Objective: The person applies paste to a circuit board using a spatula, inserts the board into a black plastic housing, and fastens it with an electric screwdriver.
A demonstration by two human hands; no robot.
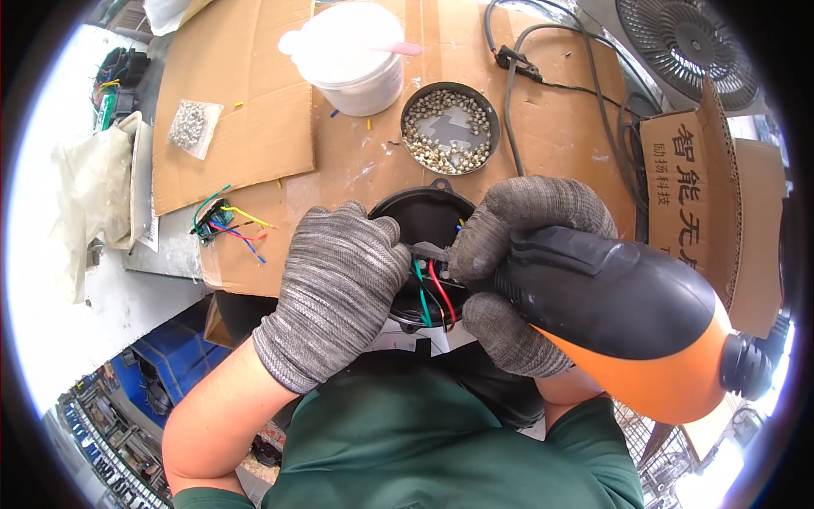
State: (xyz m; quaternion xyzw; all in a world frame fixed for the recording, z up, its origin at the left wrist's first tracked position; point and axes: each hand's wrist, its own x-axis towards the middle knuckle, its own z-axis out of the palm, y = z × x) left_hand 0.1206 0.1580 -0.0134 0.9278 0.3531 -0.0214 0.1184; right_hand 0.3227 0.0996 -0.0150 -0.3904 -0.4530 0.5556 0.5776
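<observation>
A round black housing (434, 208) with small mounting ears lies in front of me. Green, black and red wires (434, 293) run through its near part. My left hand (343, 271), in a grey knitted glove, is closed over its left side; what its fingertips pinch, if anything, is hidden. In a matching glove, my right hand (530, 220) grips the front end of a large orange and black handheld power tool (627, 331). A small metal piece (431, 252) shows between my two hands, over the housing. The tool's body extends to the right, its ribbed black end outermost.
Beyond the housing are a round tray (409, 148) of small metal parts and a white tub (360, 89). A bag of small parts (193, 127) rests on cardboard (263, 110); a wired circuit board (214, 222) lies left. Black cables (511, 110), a carton (695, 195) and a fan (695, 47) are right.
</observation>
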